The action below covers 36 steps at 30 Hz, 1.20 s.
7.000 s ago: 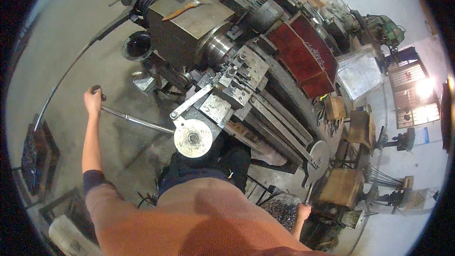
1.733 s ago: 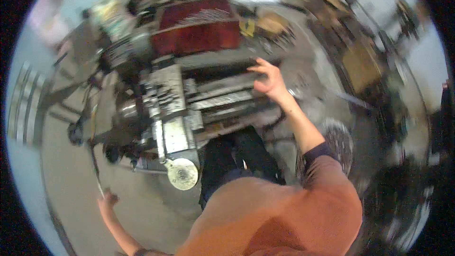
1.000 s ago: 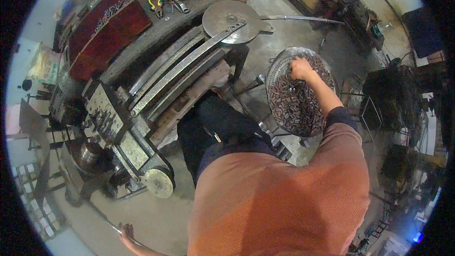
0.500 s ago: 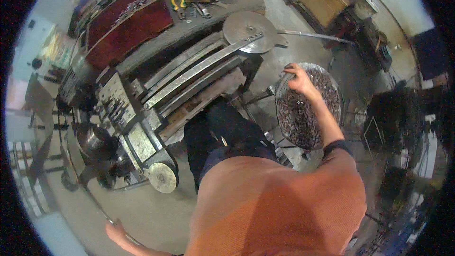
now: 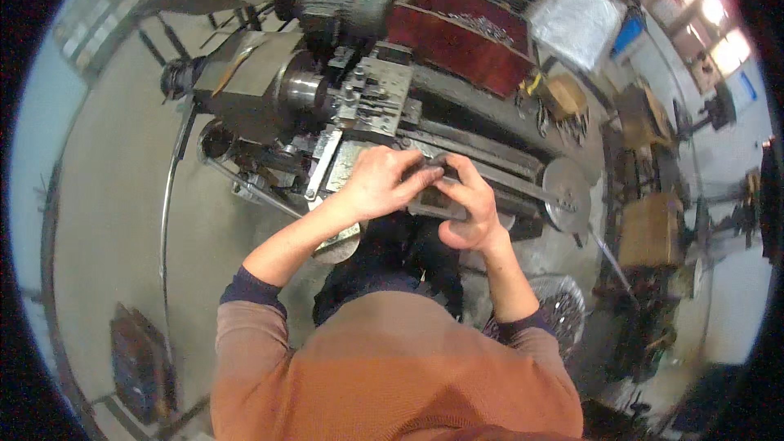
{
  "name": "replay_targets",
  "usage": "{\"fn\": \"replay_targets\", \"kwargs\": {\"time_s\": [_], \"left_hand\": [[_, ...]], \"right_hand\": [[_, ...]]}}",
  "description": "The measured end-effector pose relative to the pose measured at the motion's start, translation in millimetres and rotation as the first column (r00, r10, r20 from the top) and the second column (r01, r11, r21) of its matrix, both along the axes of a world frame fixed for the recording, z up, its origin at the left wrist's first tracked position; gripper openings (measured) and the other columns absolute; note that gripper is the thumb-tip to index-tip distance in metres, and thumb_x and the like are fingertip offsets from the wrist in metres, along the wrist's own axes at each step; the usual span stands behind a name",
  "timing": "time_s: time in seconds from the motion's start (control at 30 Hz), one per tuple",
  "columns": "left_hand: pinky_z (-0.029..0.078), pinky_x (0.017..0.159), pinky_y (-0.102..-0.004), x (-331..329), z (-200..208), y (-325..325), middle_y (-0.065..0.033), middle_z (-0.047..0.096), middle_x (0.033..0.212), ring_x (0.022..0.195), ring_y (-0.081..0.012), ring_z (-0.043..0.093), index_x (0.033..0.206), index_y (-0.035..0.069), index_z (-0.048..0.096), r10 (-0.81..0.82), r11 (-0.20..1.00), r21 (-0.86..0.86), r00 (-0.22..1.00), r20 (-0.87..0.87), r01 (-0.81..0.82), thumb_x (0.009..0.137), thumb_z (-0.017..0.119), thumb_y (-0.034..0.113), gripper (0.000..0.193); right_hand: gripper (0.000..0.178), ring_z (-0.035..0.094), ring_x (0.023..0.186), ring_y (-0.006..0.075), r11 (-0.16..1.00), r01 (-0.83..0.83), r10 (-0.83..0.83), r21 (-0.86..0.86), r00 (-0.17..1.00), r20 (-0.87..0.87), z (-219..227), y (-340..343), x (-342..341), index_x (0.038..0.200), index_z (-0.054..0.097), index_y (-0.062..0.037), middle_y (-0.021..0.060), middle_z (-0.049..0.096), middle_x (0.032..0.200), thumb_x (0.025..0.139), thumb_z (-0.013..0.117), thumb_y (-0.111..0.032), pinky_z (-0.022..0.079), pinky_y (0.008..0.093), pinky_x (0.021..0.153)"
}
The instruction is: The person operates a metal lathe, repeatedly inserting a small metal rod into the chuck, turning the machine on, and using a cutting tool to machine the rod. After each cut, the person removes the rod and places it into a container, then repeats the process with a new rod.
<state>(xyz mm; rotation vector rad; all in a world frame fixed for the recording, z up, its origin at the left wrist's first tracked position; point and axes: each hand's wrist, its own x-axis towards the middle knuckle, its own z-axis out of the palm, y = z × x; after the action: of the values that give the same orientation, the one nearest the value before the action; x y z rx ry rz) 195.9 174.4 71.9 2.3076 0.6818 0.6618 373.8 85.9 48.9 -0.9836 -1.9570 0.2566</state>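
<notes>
My left hand [image 5: 380, 184] and my right hand [image 5: 472, 202] meet in front of the metal machine, their fingertips pinched together. What they hold between them is small, dark and mostly covered by the fingers, so I cannot make out its kind. Just beyond my hands lie the machine's long metal rails [image 5: 490, 165]. The block with several small clamps and bolts [image 5: 377, 86] sits ahead and left of them, beside the round steel spindle [image 5: 304, 88]. Low on the right, partly behind my right arm, stands the round basket [image 5: 578, 304] of small dark metal pieces.
A dark red box [image 5: 457, 42] with small metal parts stands behind the machine, right of a motor [image 5: 349, 6]. A flat metal disc [image 5: 567, 193] ends the rails. A long thin rod [image 5: 167, 220] rises at left. Cardboard boxes [image 5: 652, 229] stand at right.
My right hand has left the basket of metal pieces, and my left hand has let go of the long rod. Both have come together before the machine. The view has swung left.
</notes>
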Motion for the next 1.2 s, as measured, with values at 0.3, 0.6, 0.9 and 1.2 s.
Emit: {"fn": "replay_targets", "kwargs": {"time_s": [0.3,0.6,0.9,1.2], "left_hand": [[0.042,0.050,-0.0430,-29,-21,16,-0.0177,0.053,0.056,0.056,-0.0367,0.054,0.068,0.004,0.058,0.045,0.999,0.013,0.984,0.174,-0.048,0.084,0.052,0.028,0.029],[0.042,0.052,-0.0403,-107,0,40,-0.0169,0.054,0.059,0.057,-0.0330,0.056,0.075,0.003,0.059,0.209,0.974,-0.109,0.975,0.081,-0.200,0.085,0.052,0.030,0.029],[0.045,0.066,-0.0439,-332,-10,32,-0.0180,0.061,0.078,0.077,-0.0344,0.059,0.111,0.005,0.053,0.862,0.505,0.432,0.414,-0.293,-0.747,0.083,0.053,0.033,0.039],[0.044,0.063,-0.0437,-406,-67,-48,-0.0189,0.060,0.070,0.071,-0.0363,0.059,0.085,0.000,0.053,0.832,0.364,-0.035,0.342,-0.438,-0.931,0.081,0.058,0.033,0.034]], "right_hand": [[0.039,0.056,0.083,0.0338,0.992,-0.109,0.120,-0.070,0.979,0.167,29,41,-25,0.086,0.062,-0.0018,0.0149,0.058,0.095,0.047,0.059,-0.003,0.047,0.0366,0.071],[0.034,0.055,0.082,0.0316,0.912,-0.359,0.407,-0.197,0.852,0.329,59,118,-79,0.085,0.065,-0.0056,0.0128,0.061,0.090,0.051,0.062,-0.009,0.047,0.0382,0.072],[0.034,0.053,0.090,0.0266,0.954,0.243,0.000,-0.177,0.588,0.809,20,228,-116,0.082,0.070,-0.0120,0.0069,0.064,0.085,0.051,0.062,-0.022,0.044,0.0373,0.079],[0.037,0.054,0.094,0.0243,0.950,0.256,-0.002,-0.182,0.583,0.812,19,232,-117,0.089,0.070,-0.0170,0.0079,0.065,0.088,0.053,0.062,-0.025,0.039,0.0384,0.086]]}}
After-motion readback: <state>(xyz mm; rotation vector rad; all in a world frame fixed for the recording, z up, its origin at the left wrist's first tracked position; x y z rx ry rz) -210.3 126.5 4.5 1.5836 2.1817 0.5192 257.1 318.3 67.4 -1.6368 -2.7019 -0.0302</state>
